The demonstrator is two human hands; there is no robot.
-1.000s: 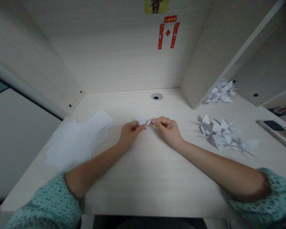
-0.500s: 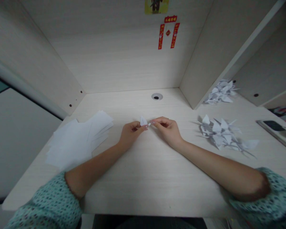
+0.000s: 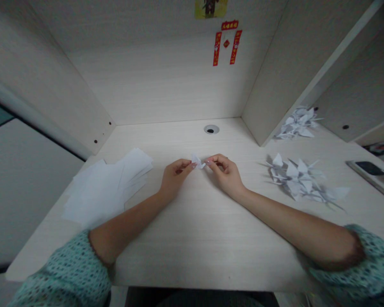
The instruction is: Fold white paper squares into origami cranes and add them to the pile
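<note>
As folded paper is pinched, pale desk, alcove walls

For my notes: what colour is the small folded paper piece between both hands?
The small folded paper piece is white; head view.

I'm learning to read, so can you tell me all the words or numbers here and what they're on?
On the red paper strips on the back wall: marks too small and blurred to read.
On the yellow picture above them: no readable words.
On the small folded paper pinched by the left hand and right hand: plain white, no writing.
On the white sheets and paper cranes: no writing.
</note>
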